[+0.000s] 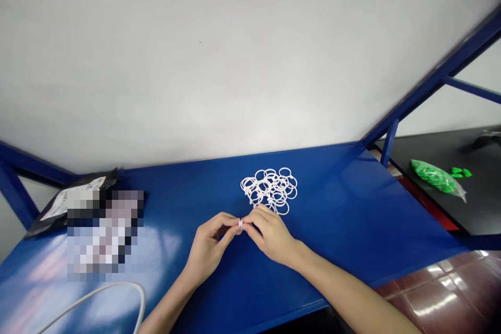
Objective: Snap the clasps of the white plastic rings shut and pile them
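My left hand (211, 242) and my right hand (272, 232) meet over the middle of the blue table (195, 182). Between their fingertips they pinch a small white piece (240, 224), mostly covered by the fingers. It has the same white as the thin loops on the table, but its full shape is hidden. Just beyond my right hand lies a loose pile of white loops (270, 186), several of them overlapping, some with a small knob or knot on the ring.
At the left lie a black plastic package (104, 180) with a white label and a pixelated item (113, 229). A white cable (129, 284) curves at the lower left. To the right, a bag of green pieces (436, 177) rests on a black table (407, 154). Blue frame bars (391, 141) flank the table.
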{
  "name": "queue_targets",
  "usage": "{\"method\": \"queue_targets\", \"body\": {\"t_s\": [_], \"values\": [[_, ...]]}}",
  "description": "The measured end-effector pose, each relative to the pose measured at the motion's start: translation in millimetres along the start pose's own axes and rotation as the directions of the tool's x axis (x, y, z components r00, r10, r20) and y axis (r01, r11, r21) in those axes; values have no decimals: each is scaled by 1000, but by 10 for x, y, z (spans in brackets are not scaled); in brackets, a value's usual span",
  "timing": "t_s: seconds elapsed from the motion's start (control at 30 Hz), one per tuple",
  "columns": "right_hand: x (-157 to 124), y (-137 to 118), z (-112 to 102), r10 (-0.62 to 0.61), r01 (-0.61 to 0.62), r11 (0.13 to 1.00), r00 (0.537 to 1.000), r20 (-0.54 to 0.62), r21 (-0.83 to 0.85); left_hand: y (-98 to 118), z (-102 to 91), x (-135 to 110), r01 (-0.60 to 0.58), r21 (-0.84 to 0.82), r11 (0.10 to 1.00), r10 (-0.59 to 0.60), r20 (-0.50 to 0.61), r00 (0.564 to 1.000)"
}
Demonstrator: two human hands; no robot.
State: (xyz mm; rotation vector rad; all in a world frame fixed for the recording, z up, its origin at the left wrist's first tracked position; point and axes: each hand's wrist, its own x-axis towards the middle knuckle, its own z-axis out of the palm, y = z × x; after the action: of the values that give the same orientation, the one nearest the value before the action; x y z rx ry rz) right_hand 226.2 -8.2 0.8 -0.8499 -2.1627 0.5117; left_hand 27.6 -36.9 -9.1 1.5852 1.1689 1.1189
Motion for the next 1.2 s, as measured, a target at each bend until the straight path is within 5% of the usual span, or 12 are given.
{"method": "queue_targets", "body": {"t_s": [0.33, 0.57, 0.73, 0.87, 1.2], "values": [[-79, 6, 29, -134, 163, 960, 982, 135, -228, 17, 27, 6, -337, 257, 906, 339, 40, 940], [56, 58, -82, -94, 84, 984, 994, -60, -159, 6, 34, 55, -381, 477, 792, 436, -5, 900], [123, 282, -395, 10, -69, 969, 970, -242, -238, -272, -52, 110, -196, 739, 645, 319, -27, 947], [121, 409, -476, 59, -117, 950, 978, -202, -290, -479, -145, 146, -94, 820, 564, 194, -21, 981], [129, 456, -433, 65, -145, 955, 953, -297, -259, -490, -213, 172, -98, 801, 590, 163, 1, 987]]}}
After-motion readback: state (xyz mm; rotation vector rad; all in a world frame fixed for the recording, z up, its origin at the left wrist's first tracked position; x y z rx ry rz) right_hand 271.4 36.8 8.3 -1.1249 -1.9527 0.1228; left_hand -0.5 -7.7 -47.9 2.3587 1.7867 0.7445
